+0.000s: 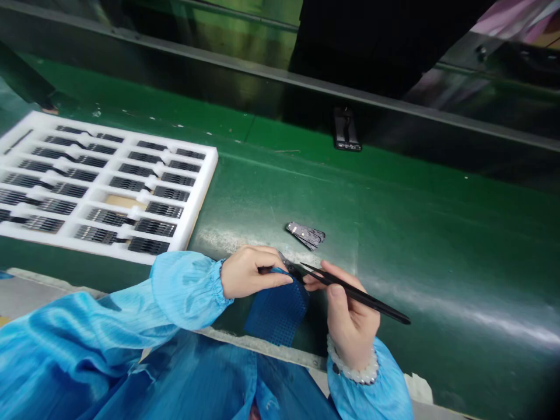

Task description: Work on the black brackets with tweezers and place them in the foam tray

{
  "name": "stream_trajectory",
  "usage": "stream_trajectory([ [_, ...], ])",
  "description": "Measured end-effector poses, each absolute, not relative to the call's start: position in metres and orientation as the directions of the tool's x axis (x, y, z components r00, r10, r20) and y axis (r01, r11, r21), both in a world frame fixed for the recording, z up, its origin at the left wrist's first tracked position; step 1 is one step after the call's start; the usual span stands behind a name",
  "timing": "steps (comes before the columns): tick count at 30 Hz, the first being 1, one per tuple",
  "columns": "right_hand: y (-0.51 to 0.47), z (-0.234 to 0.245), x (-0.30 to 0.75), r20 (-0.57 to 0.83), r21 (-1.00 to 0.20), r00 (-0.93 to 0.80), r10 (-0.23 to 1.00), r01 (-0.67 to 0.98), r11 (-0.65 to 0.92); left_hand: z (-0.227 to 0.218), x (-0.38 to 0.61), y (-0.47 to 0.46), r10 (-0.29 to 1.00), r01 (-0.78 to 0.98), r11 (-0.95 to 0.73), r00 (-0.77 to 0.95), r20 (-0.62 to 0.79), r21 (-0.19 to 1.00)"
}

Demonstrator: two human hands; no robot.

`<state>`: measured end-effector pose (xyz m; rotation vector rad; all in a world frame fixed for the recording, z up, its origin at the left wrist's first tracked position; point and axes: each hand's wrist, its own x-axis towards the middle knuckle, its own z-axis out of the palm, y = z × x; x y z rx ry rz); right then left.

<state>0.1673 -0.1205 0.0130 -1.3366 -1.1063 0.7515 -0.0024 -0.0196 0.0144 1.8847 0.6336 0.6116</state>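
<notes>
Left hand: the left hand [258, 273] is closed in a pinch, thumb on top, on the upper edge of a blue mesh sheet [276, 315].
Right hand: the right hand [352, 319] grips a pair of black tweezers [371, 301] – tips pointing toward the left hand, blunt end out to the right.
Blue mesh sheet: between the two hands at the counter's near edge, its lower end toward the person's body.
Dark piece: a small dark piece [289, 267] sits at the fingertips, partly hidden; which hand bears it, I cannot tell.
Fanned strips: just beyond the hands, a few overlapping dark strips [306, 235] lie on the green counter [437, 239].
White tray: to the left, a white foam tray [206, 181] carries rows of black parts [149, 245] – a tan bottom shows in one compartment.
Far side: a black device [347, 131] lies near the counter's back.
Right wrist: a pale beaded bracelet [356, 368], just above the blue sleeve.
</notes>
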Motion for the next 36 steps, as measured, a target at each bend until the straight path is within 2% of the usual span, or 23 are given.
stream_trajectory([
  [4,-0.120,0.016,0.170,0.138,-0.985,0.271,0.953,0.139,0.103,0.015,-0.003,-0.019,0.659,0.162,-0.348,0.742,0.118,0.924],
  [7,-0.118,0.017,0.173,0.162,-0.977,0.241,0.957,0.177,0.121,0.016,-0.003,-0.018,0.650,0.163,-0.344,0.752,0.109,0.925],
  [22,-0.116,0.019,0.174,0.160,-0.963,0.249,0.955,0.253,0.095,0.015,-0.003,-0.019,0.641,0.156,-0.347,0.759,0.112,0.925],
  [26,-0.118,0.014,0.176,0.154,-0.970,0.281,0.947,0.227,0.091,0.015,-0.003,-0.019,0.648,0.169,-0.335,0.755,0.097,0.927],
  [29,-0.119,0.011,0.178,0.084,-0.988,0.350,0.933,0.150,0.032,0.015,-0.004,-0.016,0.630,0.178,-0.358,0.770,0.096,0.917],
  [34,-0.116,0.009,0.183,-0.092,-0.982,0.463,0.882,0.105,-0.157,0.011,-0.009,-0.009,0.429,0.183,-0.570,0.898,0.100,0.801],
  [36,-0.115,0.009,0.184,-0.154,-0.965,0.453,0.878,0.120,-0.232,0.010,-0.010,-0.008,0.408,0.213,-0.601,0.911,0.066,0.770],
])
